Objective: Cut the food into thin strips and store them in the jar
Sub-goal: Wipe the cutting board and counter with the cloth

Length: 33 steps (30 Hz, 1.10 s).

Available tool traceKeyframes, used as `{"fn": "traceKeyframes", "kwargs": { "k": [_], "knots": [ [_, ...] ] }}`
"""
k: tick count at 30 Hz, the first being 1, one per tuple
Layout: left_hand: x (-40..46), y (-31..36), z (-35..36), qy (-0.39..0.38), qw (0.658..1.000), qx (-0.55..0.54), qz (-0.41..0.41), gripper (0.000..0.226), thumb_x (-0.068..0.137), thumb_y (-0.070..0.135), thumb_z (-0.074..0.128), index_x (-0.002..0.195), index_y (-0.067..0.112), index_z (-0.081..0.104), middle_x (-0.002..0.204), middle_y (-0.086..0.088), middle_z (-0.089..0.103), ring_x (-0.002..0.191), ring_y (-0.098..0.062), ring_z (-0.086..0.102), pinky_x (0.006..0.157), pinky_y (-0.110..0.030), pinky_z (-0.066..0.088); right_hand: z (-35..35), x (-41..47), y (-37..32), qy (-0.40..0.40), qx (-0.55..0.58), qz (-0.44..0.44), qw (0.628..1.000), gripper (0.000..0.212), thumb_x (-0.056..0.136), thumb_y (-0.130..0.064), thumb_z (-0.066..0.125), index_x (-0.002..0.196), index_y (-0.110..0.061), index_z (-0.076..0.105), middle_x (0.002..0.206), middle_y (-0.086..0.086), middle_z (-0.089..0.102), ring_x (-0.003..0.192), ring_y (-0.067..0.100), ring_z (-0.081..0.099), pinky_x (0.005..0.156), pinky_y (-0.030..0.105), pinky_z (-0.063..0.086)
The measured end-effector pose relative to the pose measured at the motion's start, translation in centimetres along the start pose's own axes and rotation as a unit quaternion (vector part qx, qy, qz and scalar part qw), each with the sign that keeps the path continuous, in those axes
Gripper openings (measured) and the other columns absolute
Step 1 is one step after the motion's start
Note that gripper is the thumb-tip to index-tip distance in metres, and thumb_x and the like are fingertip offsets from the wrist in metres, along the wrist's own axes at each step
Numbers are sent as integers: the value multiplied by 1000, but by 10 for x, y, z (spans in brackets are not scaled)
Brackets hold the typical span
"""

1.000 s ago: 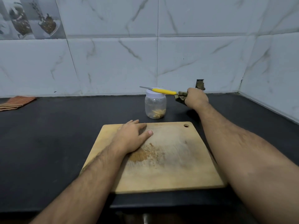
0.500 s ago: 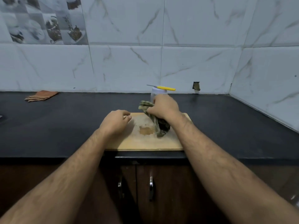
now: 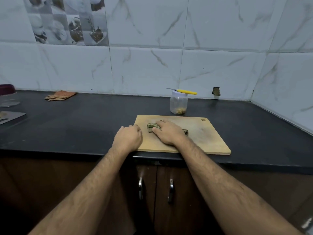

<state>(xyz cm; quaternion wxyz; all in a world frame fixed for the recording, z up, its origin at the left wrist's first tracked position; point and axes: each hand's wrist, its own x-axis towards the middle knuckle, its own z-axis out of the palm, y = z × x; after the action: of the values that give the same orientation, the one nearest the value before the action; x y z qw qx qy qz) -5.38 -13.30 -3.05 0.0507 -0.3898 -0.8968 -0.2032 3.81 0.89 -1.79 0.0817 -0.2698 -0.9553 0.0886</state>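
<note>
Green cloth wad [image 3: 151, 125] lies on the wooden cutting board [image 3: 208, 138], left of the board's centre; one end shows beyond the fingertips, a second bit shows at the wrist side. Right hand [image 3: 166, 133] lies palm-down on top of it, fingers [image 3: 158, 123] spread a little and bent over the wad, pressing it to the board. Whether they actually grip it: cannot tell. No food visible on the board's bare surface. Left hand [image 3: 127, 138] sits at the board's left edge, partly on the black bench [image 3: 81, 126], fingers curled together into a loose fist; nothing visible inside it. Board lies flat near the bench's front edge, hanging hole at its far right corner. Just behind the board stands a clear plastic jar [image 3: 178, 103] with a white lid on, upright, apart from the board; a small heap of pale strips at its bottom. A yellow-handled knife [image 3: 183, 91] lies across the lid, blade pointing left, handle overhanging right. Far left on the bench: a folded orange-brown cloth [image 3: 59, 95] near the wall, a grey flat board [image 3: 11, 116] at the frame edge, a dark red bowl [image 3: 6, 89] behind it. White marble-pattern tiles [image 3: 152, 65] behind; a small broken hole [image 3: 216, 91] in the wall right of the jar. Two cabinet door handles [image 3: 140, 189] below the bench.
</note>
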Motion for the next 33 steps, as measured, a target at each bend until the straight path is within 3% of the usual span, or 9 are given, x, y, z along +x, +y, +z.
{"fn": "traceKeyframes", "kwargs": {
  "k": [6, 9, 11, 14, 16, 18, 22, 28, 33],
  "knots": [
    [7, -5, 8, 0, 1000, 28, 3, 43, 103, 23, 24, 125, 12, 59, 134, -15, 58, 138, -27, 40, 117, -42, 23, 4, -16, -34, 42, 5, -11, 999, 56, 102, -42, 21, 136, -15, 56, 143, 11, 52, 131, 28, 46, 106, 40, 35],
    [6, -4, 6, -12, 999, 36, -10, 36, 100, 19, 31, 125, 14, 56, 128, -14, 60, 136, -32, 42, 115, -45, 26, 3, -50, -48, 64, -21, -86, 994, 44, 105, -24, 26, 131, -11, 59, 133, 13, 58, 122, 31, 52, 98, 40, 41],
    [6, -5, 5, -22, 999, 45, -4, 36, 98, 16, 36, 129, 19, 54, 127, -11, 61, 139, -32, 39, 116, -46, 26, 9, -66, -42, 100, -8, -111, 989, 40, 104, -29, 32, 127, -17, 63, 126, 8, 61, 115, 29, 56, 91, 40, 46],
    [8, -11, 6, -36, 999, 32, -6, 34, 102, 20, 30, 125, 25, 54, 130, -6, 62, 146, -26, 29, 119, -47, 19, 5, -69, -12, 64, 31, -83, 994, 41, 102, -42, 38, 136, -32, 57, 141, -4, 53, 126, 21, 49, 99, 39, 43],
    [9, -13, 9, -32, 999, 22, -4, 36, 105, 24, 24, 124, 24, 55, 131, -6, 62, 147, -24, 28, 120, -47, 17, 0, -55, 9, 44, 27, -42, 998, 43, 102, -40, 39, 141, -28, 53, 147, -2, 49, 131, 22, 45, 107, 39, 39],
    [8, -12, 10, -20, 1000, 19, -2, 37, 105, 24, 24, 123, 22, 56, 127, -9, 64, 141, -25, 38, 117, -45, 22, 1, -30, 12, 33, 12, 9, 999, 42, 102, -34, 37, 136, -18, 55, 140, 7, 52, 127, 26, 47, 106, 42, 40],
    [8, -6, 6, -9, 1000, 17, -11, 35, 104, 25, 28, 118, 17, 59, 109, -11, 70, 103, -33, 59, 100, -40, 38, 13, 10, -21, 16, -15, 26, 999, 44, 100, -32, 27, 136, -18, 49, 140, 13, 50, 127, 30, 43, 103, 44, 39],
    [19, -8, 16, -27, 999, 13, -17, 31, 101, 22, 32, 124, 14, 52, 112, -10, 68, 99, -33, 61, 79, -36, 41, 21, -21, -36, 47, -35, -54, 997, 45, 104, -32, 31, 145, -18, 42, 148, 8, 44, 135, 27, 37, 108, 38, 29],
    [14, -7, 13, -56, 997, 43, 14, 43, 107, 29, 26, 144, 20, 43, 149, -9, 45, 129, -31, 48, 110, -40, 31, 14, 16, -35, 17, -36, -54, 998, 38, 103, -26, 37, 137, -14, 48, 140, 11, 48, 132, 28, 40, 105, 37, 32]
  ]
}}
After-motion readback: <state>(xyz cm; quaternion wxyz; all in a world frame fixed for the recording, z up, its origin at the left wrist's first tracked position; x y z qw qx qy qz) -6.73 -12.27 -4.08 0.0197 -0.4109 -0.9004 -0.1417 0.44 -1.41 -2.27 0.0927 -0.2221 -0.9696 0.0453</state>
